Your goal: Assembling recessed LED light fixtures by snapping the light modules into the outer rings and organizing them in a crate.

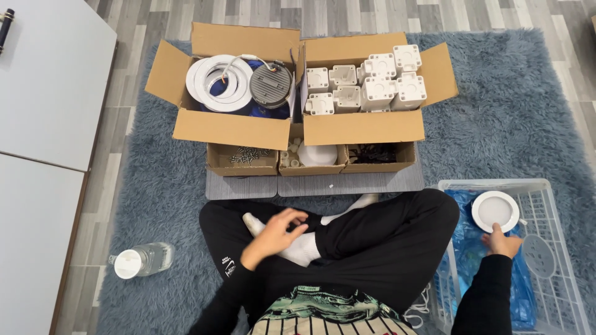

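Head view: right hand (501,243) sets white round lamp (495,211) in basket (562,248).

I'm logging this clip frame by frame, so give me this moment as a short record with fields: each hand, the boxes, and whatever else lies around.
left hand: open, over the crossed legs, holding nothing
right hand: at a round white light fixture in the white plastic basket
left cardboard box: white rings, a grey round part
right cardboard box: white plastic blocks
floor: grey shaggy rug, water bottle
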